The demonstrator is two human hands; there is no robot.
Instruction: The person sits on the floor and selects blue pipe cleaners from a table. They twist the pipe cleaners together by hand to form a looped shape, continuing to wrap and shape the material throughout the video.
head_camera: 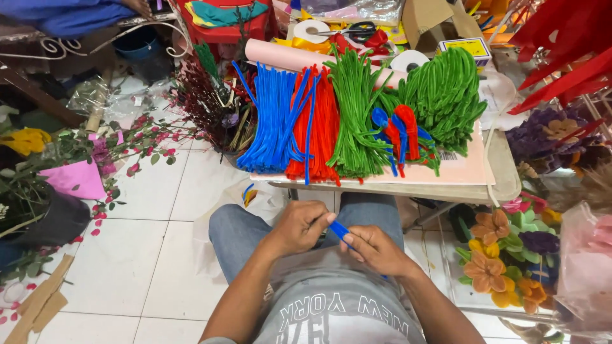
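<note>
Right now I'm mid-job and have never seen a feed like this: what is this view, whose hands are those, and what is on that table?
There is one picture, from a camera worn on a person's head, looking down at their lap. No machine: the left hand and right hand are the wearer's own bare hands. Between them they hold a blue pipe cleaner over the knees. Ahead is a small table with bundles of blue pipe cleaners, red pipe cleaners and green pipe cleaners lying on a pink sheet. Finished craft flowers sit at the right, above the white tiled floor.

A craft workshop: piled pipe cleaners (331,121), tape rolls (310,30), scissors (357,28) and handmade flowers (503,251) crowd it.
</note>
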